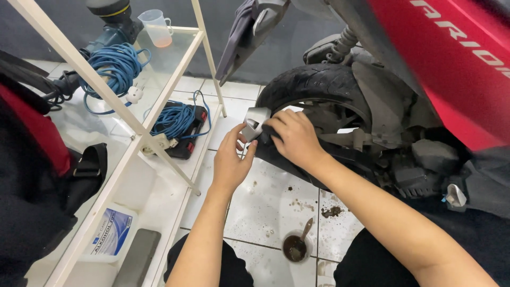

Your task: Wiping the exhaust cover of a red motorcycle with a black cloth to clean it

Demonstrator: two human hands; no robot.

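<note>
- A small round cup [295,247] of dark liquid with a spoon handle sticking out stands on the white tiled floor [265,207], nearest the person, between the two forearms; brown specks lie on the tiles around it.
- The left hand [229,159] reaches up with fingers pressed together, its fingertips touching the underside of a small grey end cap [254,122].
- The right hand [295,139] lies over the black exhaust pipe [319,159] just beside that cap, fingers curled and pinching the pipe's end (the thumb is hidden).
- Behind the hands sits the scooter's black rear tyre [313,85], with red bodywork [451,58] above.
- To the left, a white shelf [159,101] holds coiled blue cable [114,64], and at the far end a clear measuring jug [156,26].
</note>
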